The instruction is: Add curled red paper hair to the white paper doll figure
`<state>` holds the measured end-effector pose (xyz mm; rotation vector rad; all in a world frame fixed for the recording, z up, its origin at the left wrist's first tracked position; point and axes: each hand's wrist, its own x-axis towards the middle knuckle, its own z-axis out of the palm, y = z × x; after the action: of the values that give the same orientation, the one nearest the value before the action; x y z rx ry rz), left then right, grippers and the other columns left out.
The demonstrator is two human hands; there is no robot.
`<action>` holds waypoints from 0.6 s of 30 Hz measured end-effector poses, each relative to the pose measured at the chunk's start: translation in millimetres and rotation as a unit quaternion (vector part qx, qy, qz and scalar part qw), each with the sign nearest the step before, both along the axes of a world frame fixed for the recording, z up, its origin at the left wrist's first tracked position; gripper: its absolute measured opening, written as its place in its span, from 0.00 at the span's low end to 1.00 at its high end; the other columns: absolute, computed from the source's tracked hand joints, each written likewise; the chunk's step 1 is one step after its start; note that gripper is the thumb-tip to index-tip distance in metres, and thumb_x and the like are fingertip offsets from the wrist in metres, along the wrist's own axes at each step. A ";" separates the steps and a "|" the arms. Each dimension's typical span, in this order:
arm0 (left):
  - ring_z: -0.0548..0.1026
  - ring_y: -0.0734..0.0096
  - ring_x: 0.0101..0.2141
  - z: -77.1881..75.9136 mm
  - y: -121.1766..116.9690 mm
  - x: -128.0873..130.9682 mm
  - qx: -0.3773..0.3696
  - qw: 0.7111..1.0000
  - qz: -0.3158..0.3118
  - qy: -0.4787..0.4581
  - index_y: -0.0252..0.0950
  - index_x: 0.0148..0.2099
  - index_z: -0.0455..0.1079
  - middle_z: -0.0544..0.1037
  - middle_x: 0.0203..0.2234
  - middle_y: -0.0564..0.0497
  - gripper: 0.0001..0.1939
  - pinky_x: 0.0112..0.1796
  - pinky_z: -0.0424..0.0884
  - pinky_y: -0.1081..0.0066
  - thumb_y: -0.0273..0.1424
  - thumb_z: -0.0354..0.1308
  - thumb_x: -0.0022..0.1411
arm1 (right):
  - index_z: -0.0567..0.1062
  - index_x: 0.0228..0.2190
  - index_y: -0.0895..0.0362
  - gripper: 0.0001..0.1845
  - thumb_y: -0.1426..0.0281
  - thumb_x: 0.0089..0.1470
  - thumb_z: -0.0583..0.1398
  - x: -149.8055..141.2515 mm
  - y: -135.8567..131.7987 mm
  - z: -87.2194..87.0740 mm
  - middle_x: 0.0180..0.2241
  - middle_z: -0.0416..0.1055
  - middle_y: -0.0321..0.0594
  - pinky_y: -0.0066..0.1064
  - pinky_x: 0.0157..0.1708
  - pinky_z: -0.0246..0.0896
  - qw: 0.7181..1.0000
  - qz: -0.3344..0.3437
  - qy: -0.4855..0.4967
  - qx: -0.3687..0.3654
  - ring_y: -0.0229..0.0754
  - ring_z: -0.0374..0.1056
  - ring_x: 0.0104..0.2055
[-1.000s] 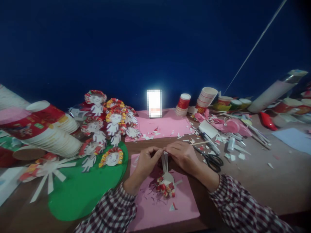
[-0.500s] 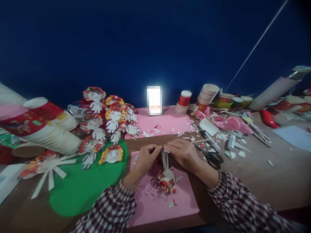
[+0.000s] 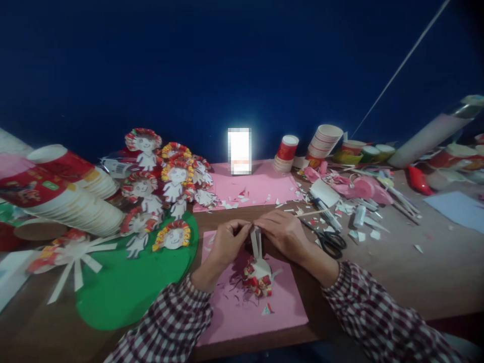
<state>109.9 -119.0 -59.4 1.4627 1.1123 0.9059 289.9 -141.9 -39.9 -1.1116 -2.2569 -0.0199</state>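
A paper cup cut into strips (image 3: 261,268) rests on a pink sheet (image 3: 264,327), its near strips curled into red and yellow rolls. Two white strips rise from it to my fingertips. My left hand (image 3: 230,244) is closed, thumb and forefinger pinching at the strip ends. Opposite it, my right hand (image 3: 285,236) is closed too, its fingertips at the same strip ends and almost meeting the left. A thin wooden stick (image 3: 315,213) shows beyond my right hand; whether that hand grips it I cannot tell.
Paper dolls with curled hair (image 3: 176,181) and a green sheet (image 3: 124,297) are on the left, near stacked paper cups (image 3: 86,212). Black-handled scissors (image 3: 333,244), a glue stick (image 3: 359,216) and paper scraps lie right. More cups (image 3: 287,151) stand behind, beside a blurred bright rectangle (image 3: 239,151).
The whole scene sits slightly higher in the view. My hands keep their pinch at the strip ends, with little visible movement against the cup.
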 end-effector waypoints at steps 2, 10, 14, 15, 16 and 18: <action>0.71 0.73 0.22 0.8 -1.0 1.4 0.003 1.000 0.009 0.002 0.31 0.31 0.74 0.77 0.22 0.50 0.12 0.24 0.66 0.76 0.36 0.56 0.56 | 0.73 0.39 0.58 0.09 0.72 0.59 0.54 -0.2 0.1 -0.1 0.36 0.74 0.42 0.33 0.39 0.62 1.000 0.001 0.010 -0.001 0.40 0.67 0.38; 0.70 0.74 0.22 0.0 -4.1 2.6 0.020 0.999 0.017 0.019 0.31 0.32 0.73 0.75 0.21 0.51 0.12 0.25 0.66 0.76 0.36 0.55 0.56 | 0.73 0.37 0.58 0.08 0.70 0.57 0.55 -2.3 0.4 -3.1 0.35 0.74 0.41 0.32 0.38 0.61 0.999 -0.015 0.042 -0.015 0.40 0.67 0.37; 0.71 0.73 0.24 0.4 -4.2 1.9 0.032 0.999 0.008 0.027 0.31 0.32 0.74 0.76 0.22 0.50 0.12 0.26 0.67 0.76 0.35 0.55 0.56 | 0.73 0.36 0.58 0.07 0.70 0.57 0.55 -2.3 0.0 -3.0 0.34 0.74 0.41 0.32 0.38 0.61 0.999 -0.012 0.041 -0.018 0.40 0.67 0.36; 0.71 0.73 0.23 0.4 -4.1 1.9 0.032 0.999 0.006 0.028 0.31 0.32 0.74 0.76 0.22 0.50 0.12 0.26 0.67 0.76 0.35 0.55 0.56 | 0.73 0.36 0.58 0.08 0.69 0.57 0.55 -2.1 0.0 -2.8 0.34 0.74 0.41 0.32 0.38 0.61 0.999 -0.010 0.039 -0.017 0.40 0.67 0.36; 0.71 0.73 0.23 0.3 -3.9 1.9 0.030 0.999 0.003 0.028 0.30 0.32 0.74 0.75 0.21 0.50 0.13 0.25 0.66 0.76 0.36 0.55 0.57 | 0.73 0.36 0.58 0.08 0.69 0.58 0.55 -1.9 0.0 -2.7 0.34 0.74 0.41 0.32 0.38 0.61 0.999 -0.008 0.038 -0.016 0.40 0.67 0.36; 0.70 0.74 0.22 -0.3 -3.7 1.9 0.031 0.999 0.000 0.031 0.30 0.32 0.74 0.75 0.20 0.51 0.13 0.24 0.66 0.76 0.36 0.55 0.57 | 0.73 0.36 0.58 0.08 0.69 0.58 0.55 -1.4 0.1 -2.6 0.34 0.74 0.41 0.32 0.39 0.61 0.999 -0.006 0.029 -0.018 0.40 0.67 0.36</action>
<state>111.7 -122.7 -59.7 1.5496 1.1384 0.9074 288.4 -141.9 -42.4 -1.1304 -2.2062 0.0480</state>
